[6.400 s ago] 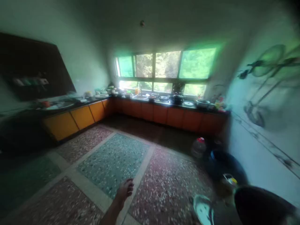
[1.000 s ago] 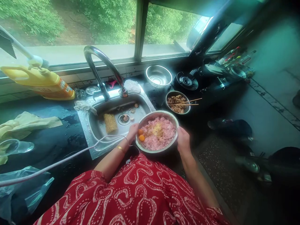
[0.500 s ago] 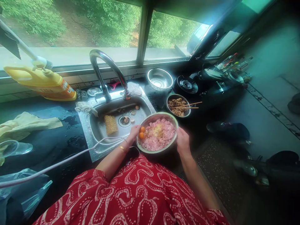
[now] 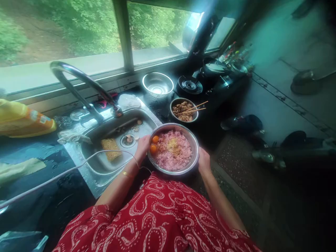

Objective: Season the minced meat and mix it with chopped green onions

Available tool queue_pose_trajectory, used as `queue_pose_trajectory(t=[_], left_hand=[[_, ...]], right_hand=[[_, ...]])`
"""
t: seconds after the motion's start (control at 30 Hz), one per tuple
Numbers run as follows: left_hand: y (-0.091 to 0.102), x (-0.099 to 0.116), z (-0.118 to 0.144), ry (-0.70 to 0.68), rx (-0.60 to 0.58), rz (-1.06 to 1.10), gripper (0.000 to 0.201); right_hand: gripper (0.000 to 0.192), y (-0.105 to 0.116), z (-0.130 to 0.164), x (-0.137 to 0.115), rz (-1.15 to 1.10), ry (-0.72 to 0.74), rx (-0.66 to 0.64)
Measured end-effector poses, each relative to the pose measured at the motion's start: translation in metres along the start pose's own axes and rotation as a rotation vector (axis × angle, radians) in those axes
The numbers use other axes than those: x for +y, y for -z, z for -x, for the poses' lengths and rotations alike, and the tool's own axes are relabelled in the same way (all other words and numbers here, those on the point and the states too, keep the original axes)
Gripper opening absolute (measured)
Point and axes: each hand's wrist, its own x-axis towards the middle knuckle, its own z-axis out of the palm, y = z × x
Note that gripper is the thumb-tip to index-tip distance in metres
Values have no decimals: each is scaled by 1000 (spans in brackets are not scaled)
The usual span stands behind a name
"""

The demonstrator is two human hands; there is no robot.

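Both hands hold a round steel bowl (image 4: 194, 154) in front of my body, at the sink's right front corner. My left hand (image 4: 143, 147) grips its left rim and my right hand (image 4: 204, 160) its right side; the fingertips are hidden under the bowl. Inside lies pink minced meat (image 4: 168, 157) with a yellowish seasoning (image 4: 173, 147) heaped in the middle. Two orange egg yolks (image 4: 154, 144) rest at the left edge of the meat. Just beyond stands a smaller bowl of brown food pieces (image 4: 183, 109), with chopsticks (image 4: 195, 108) laid across it.
Left of the bowl is a steel sink (image 4: 90, 162) with a sponge (image 4: 111, 148) and eggshells, under a curved faucet (image 4: 76, 75). A white cable (image 4: 65, 171) crosses the sink's front. Behind stand a steel colander (image 4: 158, 84) and a gas burner (image 4: 190, 85). A yellow jug (image 4: 23, 119) is at left.
The view has swung to the right, so sink, faucet and jug appear farther left. Both hands keep hold of the bowl, which now appears more level.
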Motion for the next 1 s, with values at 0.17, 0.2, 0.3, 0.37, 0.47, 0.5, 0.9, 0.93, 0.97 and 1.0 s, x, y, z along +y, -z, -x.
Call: queue_pose_trajectory(t=[0.17,0.2,0.3,0.37,0.47,0.5,0.9,0.93,0.97,1.0], left_hand=[[-41,36,16,-6,-131,-80,36],[-52,40,18,6,-160,-88,37],[-93,49,19,32,-259,-88,41],[-127,52,18,31,-352,-77,43],[-188,52,17,37,-428,-68,45],[-211,50,16,34,-438,-65,45],[-466,60,-14,10,-347,-72,47],[-483,62,-21,10,-342,-72,47],[-499,64,-31,11,-333,-76,48],[-515,65,-42,13,-320,-85,48]], right_hand=[[46,39,-14,15,-73,-67,140],[48,48,-20,17,-99,-75,159],[52,80,-40,17,-168,-89,216],[52,107,-57,15,-187,-88,258],[51,154,-89,14,-215,-51,311],[50,171,-101,15,-228,-42,322],[47,341,-310,14,-308,20,226],[47,348,-330,13,-302,28,222],[48,354,-350,12,-297,28,219],[48,359,-371,11,-296,21,215]])
